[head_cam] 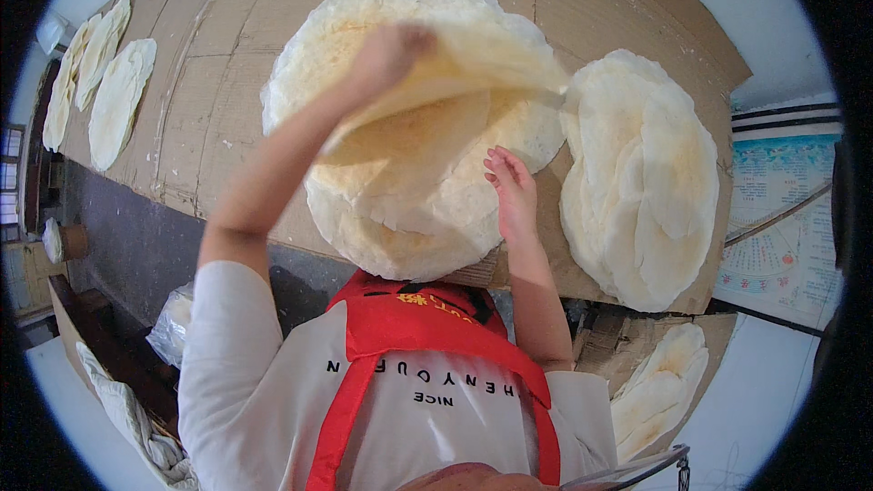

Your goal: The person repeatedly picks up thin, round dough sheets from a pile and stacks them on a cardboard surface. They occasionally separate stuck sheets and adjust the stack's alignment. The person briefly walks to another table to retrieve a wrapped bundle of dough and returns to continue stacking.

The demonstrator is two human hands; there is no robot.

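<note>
A pile of large round thin flatbreads (409, 245) lies in front of me on cardboard. My left hand (394, 54), blurred and fisted, is shut on the top flatbread (491, 58). That sheet is lifted and bent, its near edge standing off the pile with a shadow beneath it. Motion blur hides the exact place of the grip. My right hand (511, 187) is over the right near rim of the pile, fingers slightly apart and holding nothing. Whether its fingertips touch the bread, I cannot tell.
To the right, overlapping flatbreads (641, 177) lie on the cardboard-covered table (225, 82). Several more flatbreads (123, 106) rest at its far left end. Another lot of flatbread (661, 389) lies lower right on separate cardboard. A plastic bag (174, 320) stands at my left.
</note>
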